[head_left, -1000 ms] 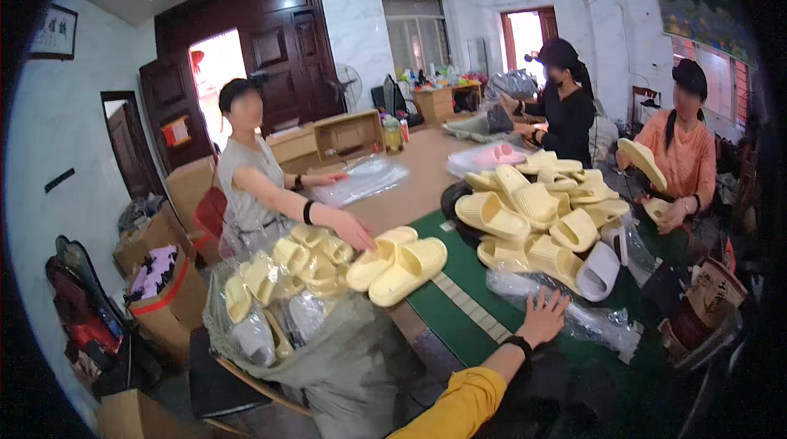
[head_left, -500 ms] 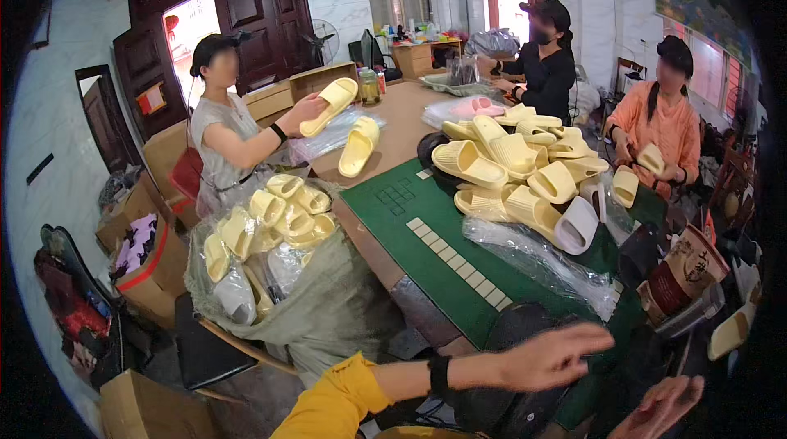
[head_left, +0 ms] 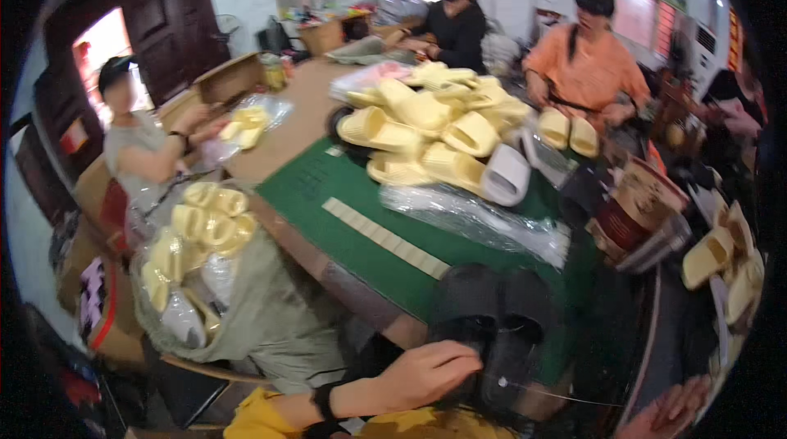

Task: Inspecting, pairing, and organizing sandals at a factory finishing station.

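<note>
Table, stretching ahead of both hands, carries a green mat whose near part lies just beyond the left hand. Ahead and to the left of that hand slumps a stuffed grey-green sack, its mouth wide open; a knock from the left forearm could spill the yellow slippers at its top. Farther ahead rises a loose heap of pale yellow slippers, stacked at odd angles, so a bump to the mat might send some sliding. Nearer, a clear plastic bundle lies slack and could snag or drift if brushed.

Two black slippers sit side by side at the left fingers; being near the mat's close edge, they could be pushed off by a careless pull. The hands are well apart: the left is curled at the slippers, though I cannot tell whether it grips one; the right, low and blurred, is unreadable. Between them runs a thin filament, which could catch or tug a slipper askew.
</note>
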### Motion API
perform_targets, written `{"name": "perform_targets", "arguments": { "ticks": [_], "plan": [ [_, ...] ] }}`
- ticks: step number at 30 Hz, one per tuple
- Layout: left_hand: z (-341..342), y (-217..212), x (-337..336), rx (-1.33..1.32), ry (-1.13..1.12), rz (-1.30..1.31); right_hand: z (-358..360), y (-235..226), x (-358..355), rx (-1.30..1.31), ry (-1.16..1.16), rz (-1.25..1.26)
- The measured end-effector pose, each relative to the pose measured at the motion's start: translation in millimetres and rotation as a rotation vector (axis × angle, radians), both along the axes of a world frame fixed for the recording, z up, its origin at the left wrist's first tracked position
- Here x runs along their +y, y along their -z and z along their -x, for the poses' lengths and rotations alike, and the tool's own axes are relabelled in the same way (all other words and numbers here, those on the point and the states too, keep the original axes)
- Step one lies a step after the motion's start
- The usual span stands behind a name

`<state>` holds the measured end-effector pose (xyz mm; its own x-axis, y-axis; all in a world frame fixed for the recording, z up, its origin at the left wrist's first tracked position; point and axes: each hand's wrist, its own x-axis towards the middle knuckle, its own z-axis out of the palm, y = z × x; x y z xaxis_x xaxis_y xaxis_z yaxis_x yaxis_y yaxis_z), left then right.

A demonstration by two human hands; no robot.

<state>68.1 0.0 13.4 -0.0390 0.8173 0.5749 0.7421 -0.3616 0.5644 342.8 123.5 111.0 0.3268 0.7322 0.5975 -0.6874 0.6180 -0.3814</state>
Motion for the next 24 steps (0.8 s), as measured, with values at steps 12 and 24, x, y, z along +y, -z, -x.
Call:
{"name": "perform_targets", "arguments": {
  "ticks": [12, 24],
  "plan": [
    [-26, 7, -41, 0.271, 0.034, -0.015, 72, 89, 11, -1.278, -0.499, 0.397],
    [-4, 46, 43, 0.237, -0.202, 0.374, 128, 136, 43, -1.861, 0.052, -0.444]
  ]
}}
